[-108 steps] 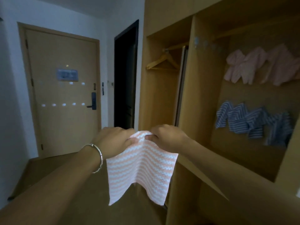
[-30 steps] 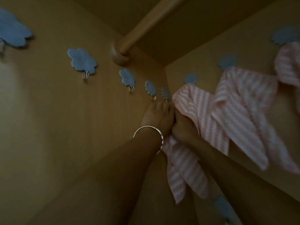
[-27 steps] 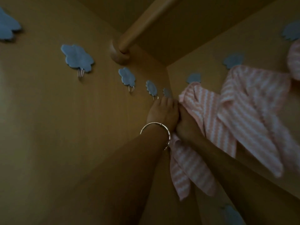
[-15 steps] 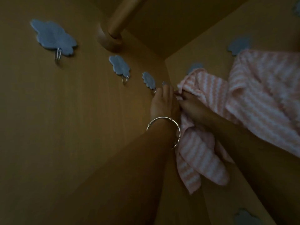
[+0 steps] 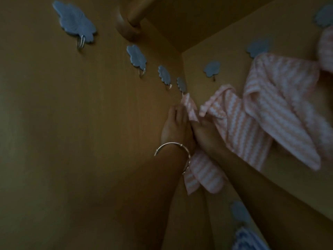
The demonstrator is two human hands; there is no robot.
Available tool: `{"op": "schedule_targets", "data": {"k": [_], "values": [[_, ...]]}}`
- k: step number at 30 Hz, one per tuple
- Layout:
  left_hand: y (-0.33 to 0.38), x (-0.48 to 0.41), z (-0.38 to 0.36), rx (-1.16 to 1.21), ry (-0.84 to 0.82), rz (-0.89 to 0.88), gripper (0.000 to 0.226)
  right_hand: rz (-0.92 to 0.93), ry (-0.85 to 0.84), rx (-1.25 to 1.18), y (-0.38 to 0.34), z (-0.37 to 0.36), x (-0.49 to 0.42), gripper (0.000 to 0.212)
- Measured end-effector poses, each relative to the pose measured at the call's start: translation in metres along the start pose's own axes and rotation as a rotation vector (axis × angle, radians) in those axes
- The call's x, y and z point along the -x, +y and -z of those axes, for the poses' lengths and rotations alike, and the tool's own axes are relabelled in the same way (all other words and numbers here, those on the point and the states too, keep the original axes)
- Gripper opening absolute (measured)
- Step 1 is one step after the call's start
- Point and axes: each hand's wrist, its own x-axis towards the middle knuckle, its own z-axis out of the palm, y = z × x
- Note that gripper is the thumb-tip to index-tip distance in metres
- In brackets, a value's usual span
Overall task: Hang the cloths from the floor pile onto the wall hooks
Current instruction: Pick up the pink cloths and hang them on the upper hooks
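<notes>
A pink and white striped cloth (image 5: 201,175) hangs by its top corner from the last blue cloud hook (image 5: 181,85) on the left wooden panel, close to the inner corner. My left hand (image 5: 175,127), with a silver bangle at the wrist, pinches the cloth just below that hook. My right hand (image 5: 205,135) grips the same cloth beside it, and the cloth's lower part dangles beneath both wrists. The floor pile is out of view.
More blue cloud hooks (image 5: 137,55) run along the left panel, bare. On the back panel hang other pink striped cloths (image 5: 281,112) under further cloud hooks (image 5: 212,69). A wooden rail (image 5: 134,13) crosses overhead. A blue striped cloth (image 5: 249,239) shows at the bottom.
The cloth's corner has gone up onto the last hook of the left panel and both hands have slid a little lower on it. The view has tilted slightly.
</notes>
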Motion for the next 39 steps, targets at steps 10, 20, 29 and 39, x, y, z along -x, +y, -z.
{"op": "schedule_targets", "data": {"k": [10, 20, 29, 39], "values": [[-0.01, 0.087, 0.024, 0.255, -0.014, -0.122, 0.058, -0.046, -0.368, 0.289, -0.002, 0.04, 0.088, 0.044], [0.072, 0.117, 0.046, 0.765, -0.061, -0.223, 0.032, 0.061, -0.432, 0.661, 0.032, 0.113, 0.124, 0.026], [0.227, 0.263, 0.037, 1.042, -0.603, -0.489, 0.034, -0.265, -0.844, 0.828, 0.054, 0.139, 0.272, 0.033], [0.338, 0.414, 0.045, 1.192, -0.988, -0.749, 0.063, -1.016, -1.072, 0.941, 0.111, 0.207, 0.456, 0.03]]}}
